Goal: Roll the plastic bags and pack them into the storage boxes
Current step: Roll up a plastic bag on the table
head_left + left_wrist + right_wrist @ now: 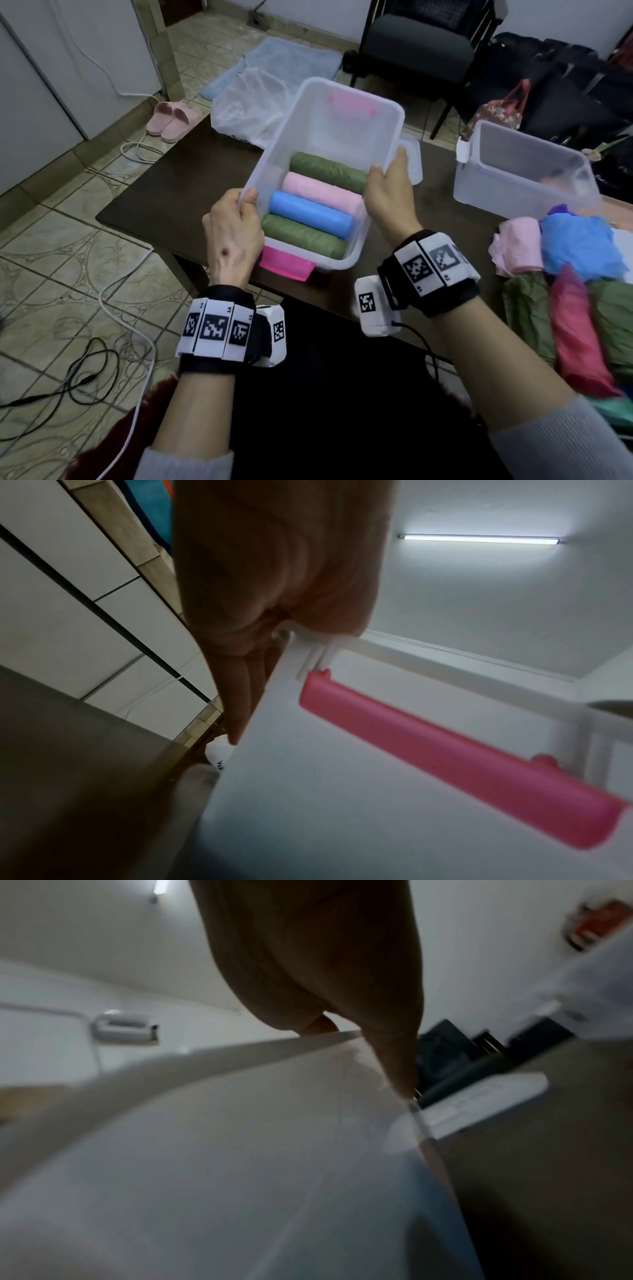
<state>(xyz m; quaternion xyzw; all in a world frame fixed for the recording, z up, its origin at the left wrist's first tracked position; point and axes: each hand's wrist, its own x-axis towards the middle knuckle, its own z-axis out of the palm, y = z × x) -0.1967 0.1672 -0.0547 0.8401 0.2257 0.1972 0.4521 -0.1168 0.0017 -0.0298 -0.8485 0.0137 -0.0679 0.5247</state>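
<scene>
Left hand: the left hand (pixel 234 236) grips the left rim of a clear storage box (pixel 337 102) near its front corner, thumb hooked over the rim and fingers curled down the outer wall; the left wrist view shows the fingers (pixel 246 685) flat against the box wall (pixel 342 804)
Right hand: the right hand (pixel 390 197) grips the right rim of the same box, thumb inside, fingers along the outside; the right wrist view is blurred and shows only a finger (pixel 394 1047) against the box wall (pixel 240 1150)
Held box: tilted, its far end raised, over the middle of the dark table (pixel 164 202); a pink latch (pixel 286 263) hangs at its near end
Rolled bags: four lie side by side in the held box, from far to near a green roll (pixel 329 171), a pink roll (pixel 320 192), a blue roll (pixel 310 214) and a second green roll (pixel 305 240), each touching its neighbour
Loose bags: a crumpled pile of pink, blue, green and red plastic bags (pixel 575 284) lies at the table's right edge
Second box: another clear storage box (pixel 524 171) stands near the far right corner, well apart from the held one
Lid: a clear lid (pixel 412 161) lies on the table just behind the right hand
Far edge: a white plastic bag (pixel 246 106) slumps over the table's far edge
Floor: pink slippers (pixel 173 120) and loose cables (pixel 85 373) lie on the tiles to the left
</scene>
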